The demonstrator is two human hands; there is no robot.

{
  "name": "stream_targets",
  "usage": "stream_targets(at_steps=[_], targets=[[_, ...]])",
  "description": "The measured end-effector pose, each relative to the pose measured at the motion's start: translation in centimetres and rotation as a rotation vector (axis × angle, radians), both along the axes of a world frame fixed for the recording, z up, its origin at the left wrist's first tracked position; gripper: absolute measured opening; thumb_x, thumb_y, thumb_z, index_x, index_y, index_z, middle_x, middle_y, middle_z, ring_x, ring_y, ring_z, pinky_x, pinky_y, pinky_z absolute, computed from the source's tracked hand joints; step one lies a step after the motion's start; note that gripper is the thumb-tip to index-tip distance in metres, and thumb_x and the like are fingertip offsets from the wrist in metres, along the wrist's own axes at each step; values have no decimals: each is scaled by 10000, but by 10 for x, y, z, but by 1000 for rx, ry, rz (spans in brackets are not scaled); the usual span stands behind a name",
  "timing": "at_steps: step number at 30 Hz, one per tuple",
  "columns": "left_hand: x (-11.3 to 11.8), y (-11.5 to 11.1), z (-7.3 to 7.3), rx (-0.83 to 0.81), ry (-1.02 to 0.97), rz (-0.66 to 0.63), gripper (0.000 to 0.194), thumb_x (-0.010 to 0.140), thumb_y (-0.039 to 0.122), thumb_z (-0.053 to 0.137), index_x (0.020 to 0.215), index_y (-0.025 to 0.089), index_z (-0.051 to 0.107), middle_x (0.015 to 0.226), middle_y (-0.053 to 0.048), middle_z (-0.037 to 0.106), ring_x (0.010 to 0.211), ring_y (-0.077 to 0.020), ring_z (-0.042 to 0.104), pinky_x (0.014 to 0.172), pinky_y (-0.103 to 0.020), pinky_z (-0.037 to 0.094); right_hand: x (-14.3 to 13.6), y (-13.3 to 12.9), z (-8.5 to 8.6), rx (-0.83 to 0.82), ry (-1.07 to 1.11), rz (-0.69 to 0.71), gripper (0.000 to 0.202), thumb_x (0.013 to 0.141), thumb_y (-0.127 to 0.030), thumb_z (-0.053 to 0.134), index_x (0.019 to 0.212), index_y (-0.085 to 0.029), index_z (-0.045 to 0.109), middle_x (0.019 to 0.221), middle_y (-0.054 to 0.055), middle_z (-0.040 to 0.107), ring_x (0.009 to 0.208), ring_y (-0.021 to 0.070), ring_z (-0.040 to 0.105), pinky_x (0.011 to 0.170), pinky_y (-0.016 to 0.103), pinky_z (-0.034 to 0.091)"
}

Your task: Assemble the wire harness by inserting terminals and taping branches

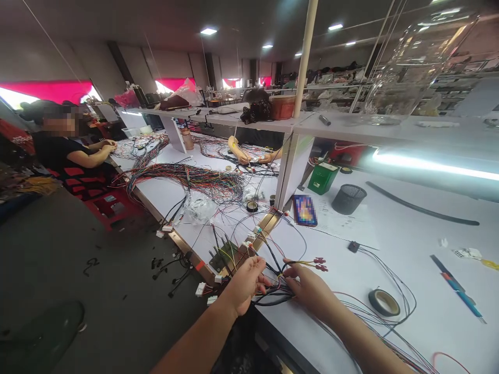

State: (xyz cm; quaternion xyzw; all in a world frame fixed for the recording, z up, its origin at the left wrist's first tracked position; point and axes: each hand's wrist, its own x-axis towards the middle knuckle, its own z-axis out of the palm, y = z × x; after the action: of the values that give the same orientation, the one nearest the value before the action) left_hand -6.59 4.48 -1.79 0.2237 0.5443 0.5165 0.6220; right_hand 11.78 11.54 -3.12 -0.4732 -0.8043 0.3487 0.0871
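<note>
Both my hands are at a wire harness (277,297) of black-sleeved wires at the near table edge. My left hand (244,283) is closed, with thumb and forefinger pinched together beside the wires; what lies between the fingertips is too small to tell. Wrapped partly round the bundle from the right is my right hand (307,284), close to a yellow band on it. Dark red terminals (320,264) on yellow and black wires stick out past the right fingers. White connectors (200,289) hang over the edge left of my left hand.
Left of the hands stands a green block with upright pegs (223,254). To the right lie a tape roll (384,302), a blue tool (463,296), a mesh cup (349,199) and a phone (305,210). Co-workers' hands (249,156) work beyond, near a large wire bundle (187,176).
</note>
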Motion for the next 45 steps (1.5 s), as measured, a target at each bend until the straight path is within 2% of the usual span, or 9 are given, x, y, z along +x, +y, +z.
stream_targets(at_steps=[7, 11, 18, 22, 25, 32, 36, 39, 45], targets=[[-4, 0, 13, -63, -301, 252, 365, 804, 337, 685, 1089, 214, 492, 951, -21, 556, 721, -114, 625, 536, -196, 435, 5, -2, 6, 71, 121, 9, 425, 875, -282, 477, 1285, -184, 528, 1266, 133, 603, 1097, 270, 598, 941, 443, 458], [-1, 4, 16, -176, -443, 190, 337, 809, 265, 665, 1088, 195, 488, 969, -58, 596, 746, -138, 641, 539, -204, 430, 5, -13, 18, 165, 254, 148, 301, 949, -296, 402, 1178, -254, 594, 1096, 76, 655, 943, 204, 639, 840, 364, 507], [15, 9, 1, 9, -430, 59, 463, 514, -99, 534, 895, 164, 556, 829, 10, 596, 676, -74, 560, 628, -194, 422, -2, -22, 14, 407, 225, 195, 226, 944, -231, 443, 1092, -263, 610, 1107, 67, 630, 998, 214, 602, 843, 366, 498], [10, 8, 2, 65, -349, -15, 406, 522, -72, 577, 858, 154, 588, 916, -15, 638, 684, -89, 548, 620, -223, 410, 8, -21, 10, 307, 235, 140, 282, 930, -205, 433, 1192, -236, 532, 1071, 68, 646, 976, 210, 609, 843, 374, 496], [3, 3, 5, 123, -138, -169, 576, 560, -52, 605, 1080, 195, 591, 1079, -40, 649, 755, -108, 564, 696, -251, 428, 15, -22, 12, 190, 231, 162, 380, 908, -206, 469, 1286, -248, 479, 1045, 46, 653, 964, 200, 606, 849, 367, 485], [2, -6, 12, 287, 365, -398, 868, 574, 74, 780, 1350, 293, 458, 1237, -52, 560, 962, -171, 552, 746, -257, 452, 11, -18, 7, 143, 190, 147, 247, 905, -290, 505, 1114, -221, 618, 934, 55, 670, 879, 216, 615, 783, 352, 471], [16, -2, 7, 249, 184, -406, 711, 654, 274, 813, 1294, 248, 505, 928, -10, 615, 757, -122, 551, 704, -247, 440, 20, -20, 2, 119, 232, 176, 271, 955, -316, 407, 1000, -227, 660, 921, 58, 668, 877, 196, 614, 778, 324, 474], [39, 9, -7, 149, -92, -239, 460, 777, 485, 680, 1113, 179, 605, 866, -20, 595, 591, -76, 452, 537, -216, 350, 38, -29, -1, 79, 230, 126, 326, 966, -329, 355, 997, -229, 664, 898, 56, 671, 857, 197, 616, 777, 329, 479], [89, 38, -11, 105, -280, -201, 514, 646, 532, 776, 970, 161, 628, 639, 42, 471, 558, -75, 401, 530, -211, 294, 93, -53, -11, -20, 134, -77, 336, 957, -374, 357, 1037, -232, 651, 955, 59, 688, 907, 218, 627, 815, 352, 482]])
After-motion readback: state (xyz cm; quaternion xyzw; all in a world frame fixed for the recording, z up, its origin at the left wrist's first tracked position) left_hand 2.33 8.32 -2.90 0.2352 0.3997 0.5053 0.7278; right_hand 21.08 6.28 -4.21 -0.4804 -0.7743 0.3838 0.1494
